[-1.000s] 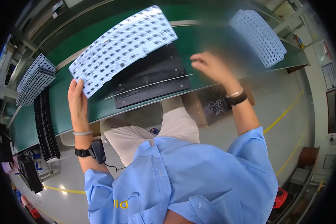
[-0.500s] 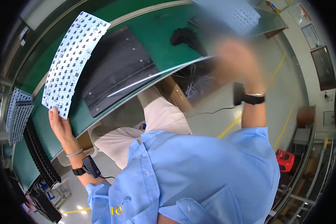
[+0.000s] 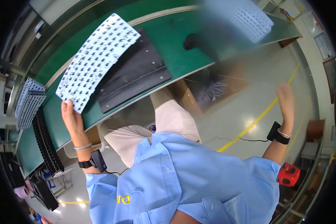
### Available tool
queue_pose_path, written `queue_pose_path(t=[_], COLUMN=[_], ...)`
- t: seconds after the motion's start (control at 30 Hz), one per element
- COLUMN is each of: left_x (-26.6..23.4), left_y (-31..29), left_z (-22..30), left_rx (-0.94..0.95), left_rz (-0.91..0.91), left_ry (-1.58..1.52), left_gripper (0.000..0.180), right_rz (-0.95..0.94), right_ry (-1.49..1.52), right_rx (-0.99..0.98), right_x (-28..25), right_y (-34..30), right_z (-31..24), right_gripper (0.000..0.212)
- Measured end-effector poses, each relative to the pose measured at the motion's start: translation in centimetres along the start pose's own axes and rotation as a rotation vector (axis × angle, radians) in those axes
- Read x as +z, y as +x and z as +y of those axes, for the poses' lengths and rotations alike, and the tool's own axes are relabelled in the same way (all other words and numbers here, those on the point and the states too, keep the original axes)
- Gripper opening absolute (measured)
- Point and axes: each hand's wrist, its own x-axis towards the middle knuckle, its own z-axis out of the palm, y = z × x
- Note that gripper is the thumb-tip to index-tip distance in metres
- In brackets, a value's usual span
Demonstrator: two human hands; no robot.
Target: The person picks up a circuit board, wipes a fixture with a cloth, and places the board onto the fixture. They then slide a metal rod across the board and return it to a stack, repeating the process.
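Observation:
My left hand (image 3: 72, 117) pinches the lower end of a long white panel (image 3: 97, 61) marked with rows of small dark shapes. The panel is tilted up above the green table and overlaps the left part of a flat black board (image 3: 136, 74) with metal studs. Out to the right, over the floor and away from the table, is my right hand (image 3: 285, 96). It is blurred, and its fingers cannot be made out; no object shows in it. Below the table edge stands a brown cardboard box (image 3: 188, 95) with thin pale strips (image 3: 212, 90) in it.
Stacked white panels (image 3: 28, 104) stand at the table's left end beside black slotted racks (image 3: 46, 143). More patterned panels (image 3: 254, 24) lie at the far right, partly behind a blur. A black object (image 3: 190, 42) rests on the green table (image 3: 175, 56). A red stool (image 3: 288, 174) is behind right.
My right hand has swung right and back, away from the table edge. The long pale strip that stretched from it across the black board is gone from there. The left hand still holds the panel.

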Motion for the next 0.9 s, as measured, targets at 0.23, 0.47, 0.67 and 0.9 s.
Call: queue_pose_path(t=[0.23, 0.47, 0.67, 0.9], left_x=[1.9, 3.0, 2.9, 2.8], left_y=[-1.4, -0.8, -0.2, 0.2], left_z=[3.2, 4.2, 4.8, 5.2], left_rx=[0.003, -0.026, -0.027, -0.071], left_rz=[0.053, 0.056, 0.033, 0.037], left_ry=[0.036, 0.046, 0.104, 0.175], left_gripper=[0.024, 0.019, 0.017, 0.016], right_rz=[-0.115, -0.521, -0.679, -0.71], right_ry=[0.265, 0.623, 0.567, 0.623], right_rx=[-0.565, -0.462, -0.468, -0.461], right_x=[11.9, 21.0, 22.5, 23.2], right_y=[7.7, 8.8, 9.1, 9.1], right_z=[-12.0, -26.8, -27.9, -27.1], right_gripper=[0.027, 0.036, 0.03, 0.02])
